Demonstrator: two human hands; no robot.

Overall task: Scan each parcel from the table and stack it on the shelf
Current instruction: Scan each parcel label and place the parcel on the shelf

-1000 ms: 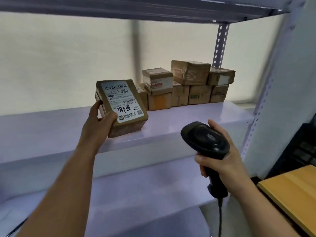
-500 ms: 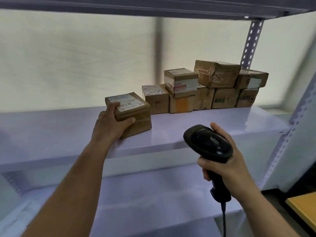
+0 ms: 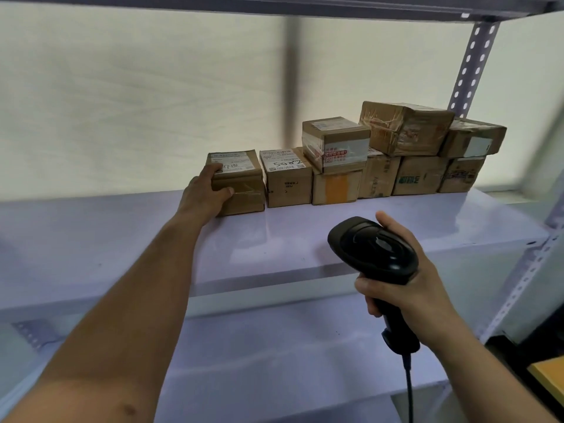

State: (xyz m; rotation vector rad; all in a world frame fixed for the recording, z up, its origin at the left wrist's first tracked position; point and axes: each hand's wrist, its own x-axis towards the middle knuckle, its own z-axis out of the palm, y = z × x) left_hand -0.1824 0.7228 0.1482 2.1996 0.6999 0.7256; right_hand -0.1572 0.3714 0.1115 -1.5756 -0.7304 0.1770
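1. Near right: right hand (image 3: 406, 288), fingers curled round black plastic handheld scanner (image 3: 372, 248).
2. Farther left: left hand (image 3: 203, 195), thumb and fingers clasping brown cardboard parcel (image 3: 244, 187) resting on pale lilac shelf (image 3: 274, 239).
3. Parcel lies right of palm, just beside far row of brown boxes (image 3: 335, 184); withdraw leftward.

— What stands at the back?
— A pale cream, matte backdrop (image 3: 122, 102), wide and faintly mottled; sheet or wall, I can't tell.
— Anything on it?
— A dark, blurred vertical band (image 3: 292, 71), running down from the top, just right of the middle.
— And low on the right?
— A black, shadowed shape (image 3: 525, 352) near the edge, too dark to identify.
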